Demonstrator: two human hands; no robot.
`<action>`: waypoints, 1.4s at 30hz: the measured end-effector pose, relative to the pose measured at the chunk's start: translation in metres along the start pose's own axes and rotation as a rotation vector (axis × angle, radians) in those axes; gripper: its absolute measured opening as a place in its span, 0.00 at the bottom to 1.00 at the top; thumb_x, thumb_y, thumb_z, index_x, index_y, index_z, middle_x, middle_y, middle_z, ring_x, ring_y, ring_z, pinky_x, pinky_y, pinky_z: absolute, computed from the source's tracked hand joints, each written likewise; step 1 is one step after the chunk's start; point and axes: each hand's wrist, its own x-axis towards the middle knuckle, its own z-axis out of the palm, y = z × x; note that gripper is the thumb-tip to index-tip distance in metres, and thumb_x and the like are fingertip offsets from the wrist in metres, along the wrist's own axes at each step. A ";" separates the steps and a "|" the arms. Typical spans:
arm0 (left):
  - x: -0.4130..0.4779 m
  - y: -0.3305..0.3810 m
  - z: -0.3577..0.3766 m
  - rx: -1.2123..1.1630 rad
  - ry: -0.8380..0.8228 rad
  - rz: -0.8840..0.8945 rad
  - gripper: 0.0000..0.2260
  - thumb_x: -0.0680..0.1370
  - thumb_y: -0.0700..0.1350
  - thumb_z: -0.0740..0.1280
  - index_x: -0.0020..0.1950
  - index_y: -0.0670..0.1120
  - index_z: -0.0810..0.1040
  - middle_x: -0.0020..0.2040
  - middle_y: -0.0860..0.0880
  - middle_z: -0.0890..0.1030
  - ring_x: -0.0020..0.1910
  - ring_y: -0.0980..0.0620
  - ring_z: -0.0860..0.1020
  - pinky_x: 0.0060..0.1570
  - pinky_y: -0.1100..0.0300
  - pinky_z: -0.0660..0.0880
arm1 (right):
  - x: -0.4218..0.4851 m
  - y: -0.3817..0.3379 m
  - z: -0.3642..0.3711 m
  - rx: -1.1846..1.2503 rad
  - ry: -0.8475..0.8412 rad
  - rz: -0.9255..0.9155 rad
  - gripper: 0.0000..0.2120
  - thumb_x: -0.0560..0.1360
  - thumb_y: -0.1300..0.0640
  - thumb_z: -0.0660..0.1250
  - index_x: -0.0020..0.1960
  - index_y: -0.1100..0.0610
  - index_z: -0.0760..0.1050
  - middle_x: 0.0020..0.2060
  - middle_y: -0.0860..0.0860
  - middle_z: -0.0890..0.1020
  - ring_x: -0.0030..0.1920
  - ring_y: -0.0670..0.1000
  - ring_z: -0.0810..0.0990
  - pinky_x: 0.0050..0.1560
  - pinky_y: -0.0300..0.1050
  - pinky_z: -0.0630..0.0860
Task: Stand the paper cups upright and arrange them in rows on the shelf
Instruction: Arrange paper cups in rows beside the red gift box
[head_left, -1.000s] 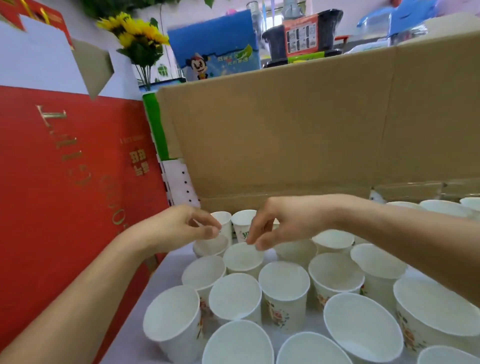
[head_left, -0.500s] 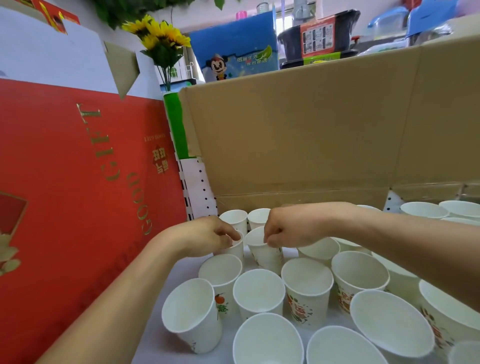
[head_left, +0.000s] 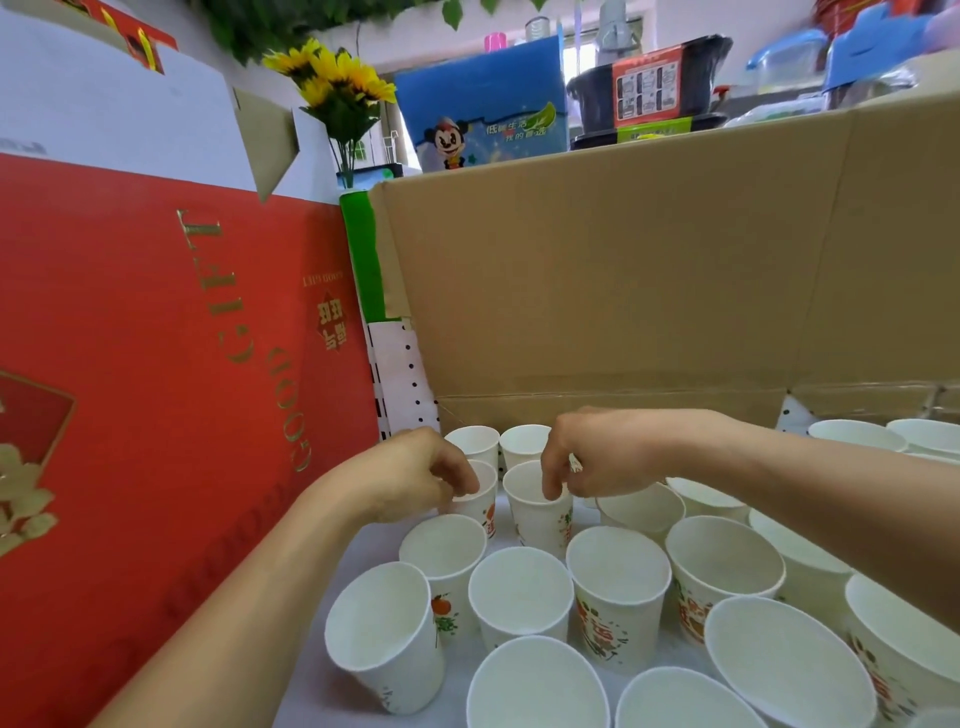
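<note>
Where the shelf (head_left: 322, 699) meets the cardboard box (head_left: 623, 286) at its far side, two paper cups are in hand. Item one: left-hand cup (head_left: 484, 514), upright, mouth up, orange print on its wall; the left hand (head_left: 410, 475) comes in from the near left, fingers curled, and pinches the rim at its left edge. Item two: right-hand cup (head_left: 535, 522), upright, just right of item one and not plainly touching it; the right hand (head_left: 602, 454) arches over from the right and grasps the far-right rim with curled fingertips. Both cups have their long axis vertical and sit directly below the fingers holding them, so each hand is the nearer one to its own cup. Item three: far pair of cups (head_left: 472, 441), upright, side by side against the box and just beyond the two held ones, which look to form a second row behind it. Item four: near cups (head_left: 519, 592), many, mouths up, loosely grouped (the one at near left seems to lean, though the wide lens may account for that). Item five: red gift box (head_left: 156, 364), walling the left side. Judged next: small sideways nudges to line up the held cups with the far pair, then letting go.
</note>
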 end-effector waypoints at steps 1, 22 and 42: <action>0.001 0.002 0.000 -0.004 0.020 -0.003 0.09 0.76 0.42 0.66 0.49 0.54 0.84 0.49 0.57 0.83 0.50 0.59 0.79 0.55 0.61 0.76 | -0.001 -0.001 -0.001 0.010 -0.005 -0.003 0.14 0.72 0.60 0.64 0.50 0.45 0.82 0.48 0.43 0.82 0.49 0.47 0.79 0.50 0.45 0.79; 0.004 0.006 0.010 0.173 0.116 0.047 0.05 0.72 0.52 0.72 0.47 0.57 0.84 0.45 0.60 0.83 0.46 0.59 0.78 0.54 0.56 0.75 | 0.015 0.008 0.013 0.034 0.046 -0.037 0.06 0.71 0.53 0.70 0.42 0.54 0.82 0.38 0.48 0.83 0.41 0.53 0.80 0.40 0.51 0.77; 0.008 -0.001 0.003 0.243 0.094 0.015 0.07 0.72 0.50 0.72 0.50 0.58 0.83 0.49 0.59 0.82 0.51 0.57 0.77 0.56 0.57 0.74 | 0.022 0.000 0.019 0.152 0.162 -0.090 0.05 0.73 0.56 0.70 0.41 0.55 0.83 0.29 0.41 0.77 0.31 0.42 0.73 0.31 0.37 0.68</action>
